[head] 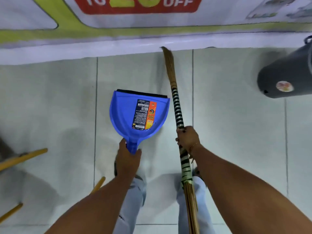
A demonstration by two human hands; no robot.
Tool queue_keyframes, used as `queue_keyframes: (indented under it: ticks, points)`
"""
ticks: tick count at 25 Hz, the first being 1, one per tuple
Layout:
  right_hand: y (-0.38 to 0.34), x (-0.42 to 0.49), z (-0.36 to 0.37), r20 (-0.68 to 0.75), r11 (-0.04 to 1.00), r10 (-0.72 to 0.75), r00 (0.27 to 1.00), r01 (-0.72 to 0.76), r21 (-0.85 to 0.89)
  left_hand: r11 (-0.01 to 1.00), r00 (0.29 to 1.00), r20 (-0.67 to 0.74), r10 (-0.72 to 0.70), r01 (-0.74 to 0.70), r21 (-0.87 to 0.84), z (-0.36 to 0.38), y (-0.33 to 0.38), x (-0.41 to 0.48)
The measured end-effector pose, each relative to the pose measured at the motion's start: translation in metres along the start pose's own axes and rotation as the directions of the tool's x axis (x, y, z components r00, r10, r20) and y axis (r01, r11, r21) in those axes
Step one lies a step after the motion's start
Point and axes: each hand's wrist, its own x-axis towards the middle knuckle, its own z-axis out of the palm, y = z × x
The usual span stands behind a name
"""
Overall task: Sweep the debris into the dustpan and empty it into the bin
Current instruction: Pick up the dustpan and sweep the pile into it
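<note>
The left hand (128,155) grips the handle of a blue dustpan (140,114), its pan stretching forward. The right hand (188,139) is closed around a striped broom (177,107) just beside the dustpan. A dark bin (285,76), possibly tipped, sits well right of both.

Both forearms are bare, with no sleeves in view. The right hand (188,138) wears a thin gold-coloured bracelet (193,146) at the wrist, and its fingernails look dark, though blur makes that hard to confirm. The left hand (129,157) shows no jewellery. The legs are covered by pale, light-blue trousers (200,200), with small dark marks on the left leg.
</note>
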Motion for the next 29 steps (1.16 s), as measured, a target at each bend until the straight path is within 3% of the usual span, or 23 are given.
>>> queue_keyframes:
  ticks: [6,11,14,19,24,26,29]
  points:
    - [0.003,0.057,0.107,0.006,0.929,-0.008,1.0,0.01,-0.369,0.995,0.998,-0.031,-0.048,0.05,0.088,-0.024,-0.115,0.115]
    - [0.051,0.11,0.155,-0.017,0.919,-0.019,1.0,0.01,-0.393,0.973,0.997,-0.001,-0.082,0.08,0.215,-0.003,-0.185,0.21]
    - [0.063,0.142,0.174,-0.023,0.868,-0.04,0.999,0.023,-0.496,0.962,0.998,-0.021,-0.052,0.055,0.266,0.012,-0.207,0.252]
    - [0.072,0.169,0.193,-0.175,0.764,0.052,0.983,-0.152,-0.627,0.853,0.999,-0.026,0.045,-0.024,0.521,0.001,-0.221,0.3]
    - [0.094,0.183,0.19,-0.264,0.705,0.029,0.964,-0.207,-0.679,0.714,0.97,-0.026,0.243,-0.161,0.681,-0.011,-0.233,0.343]
    - [0.107,0.183,0.179,-0.261,0.634,0.011,0.965,-0.209,-0.745,0.66,0.955,-0.007,0.296,-0.199,0.724,-0.017,-0.233,0.355]
    - [0.128,0.167,0.166,-0.174,0.537,-0.03,0.984,-0.131,-0.833,0.658,0.949,0.02,0.315,-0.234,0.716,-0.023,-0.231,0.358]
